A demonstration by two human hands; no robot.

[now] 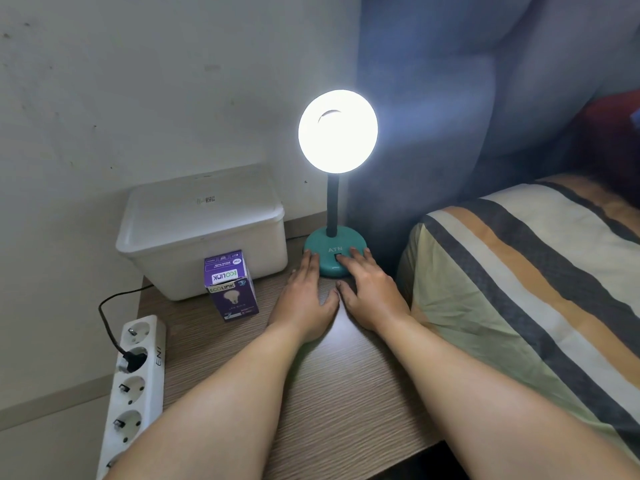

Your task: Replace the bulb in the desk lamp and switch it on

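The desk lamp stands at the back of the wooden nightstand [311, 375]. Its round head [337, 131] glows bright white on a black flexible neck [331, 206], above a teal base [327, 252] marked ATN. My left hand [304, 289] lies flat on the table, fingertips touching the base's left edge. My right hand [369, 285] rests palm down, with one finger on the switch at the front of the base. Neither hand holds anything. A purple Ecolink bulb box [230, 289] stands upright left of my left hand.
A white lidded plastic box [202, 230] sits behind the bulb box against the wall. A white power strip [135, 386] hangs off the table's left side with a black plug [130, 360] and cord in it. A bed with a striped cover [519, 289] borders the right.
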